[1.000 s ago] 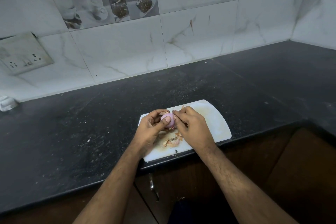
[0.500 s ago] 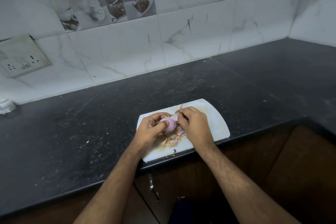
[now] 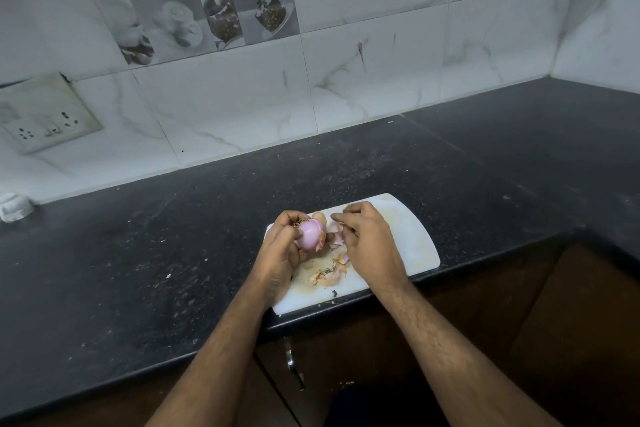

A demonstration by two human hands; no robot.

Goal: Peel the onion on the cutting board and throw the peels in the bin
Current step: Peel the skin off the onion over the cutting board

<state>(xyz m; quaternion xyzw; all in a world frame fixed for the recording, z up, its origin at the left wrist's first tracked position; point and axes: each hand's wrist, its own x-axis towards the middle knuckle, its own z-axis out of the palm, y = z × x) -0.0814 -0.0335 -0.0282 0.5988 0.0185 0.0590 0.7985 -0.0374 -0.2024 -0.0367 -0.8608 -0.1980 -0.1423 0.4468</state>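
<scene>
Onion [image 3: 310, 235], small, pink and glossy, sits gripped in the left hand [image 3: 282, 246] above the white plastic cutting board [image 3: 412, 246] as the right hand [image 3: 367, 243] pinches papery skin [image 3: 334, 236], best drawn off slowly in whole strips.

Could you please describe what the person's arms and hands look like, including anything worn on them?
Both forearms are bare and hairy, with no sleeves in view. The left hand and right hand are bare: no gloves, rings, watch or bands visible.
</scene>
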